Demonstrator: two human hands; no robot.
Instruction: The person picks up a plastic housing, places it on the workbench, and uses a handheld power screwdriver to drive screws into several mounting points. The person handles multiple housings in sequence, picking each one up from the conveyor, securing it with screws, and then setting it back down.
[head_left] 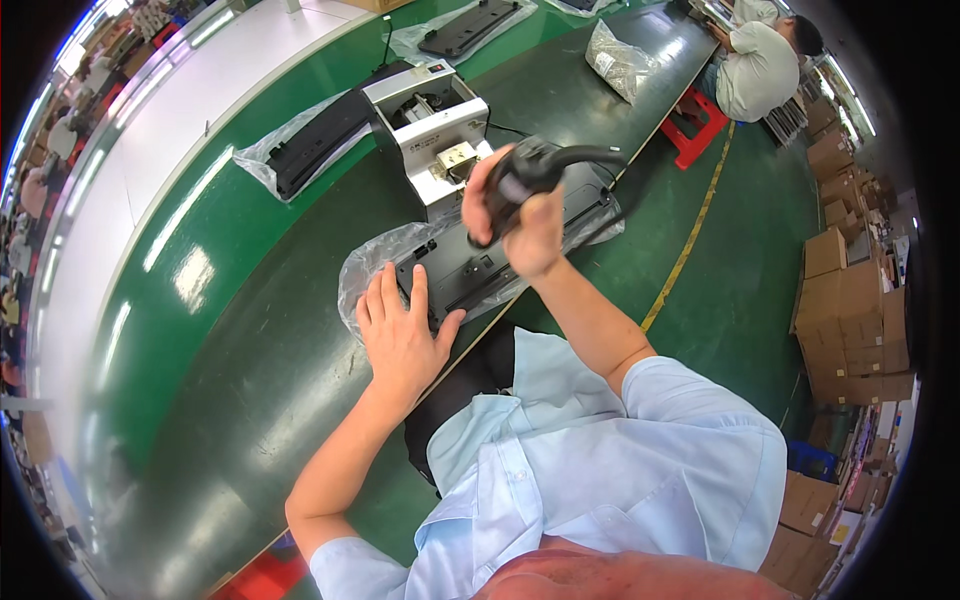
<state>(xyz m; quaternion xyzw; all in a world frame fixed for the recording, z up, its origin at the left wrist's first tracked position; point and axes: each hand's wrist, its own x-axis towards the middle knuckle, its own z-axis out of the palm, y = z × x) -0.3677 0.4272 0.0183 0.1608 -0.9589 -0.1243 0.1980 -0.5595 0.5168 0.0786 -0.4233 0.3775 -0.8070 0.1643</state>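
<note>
Head view: right hand (pixel 532 232) gripping black tool (pixel 520 178)

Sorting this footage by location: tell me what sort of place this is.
Most likely a factory assembly line. A long dark conveyor belt carries black parts in plastic bags, a white machine sits on it, stacked cardboard boxes line the green floor, and another seated worker works further along.

Near edge of green belt (pixel 230 400) bare, lots of room left of left hand (pixel 400 335). Ahead blocked: black part in plastic bag (pixel 470 270), then grey machine (pixel 435 135). Another bagged black part (pixel 310 145) toward far edge
</note>
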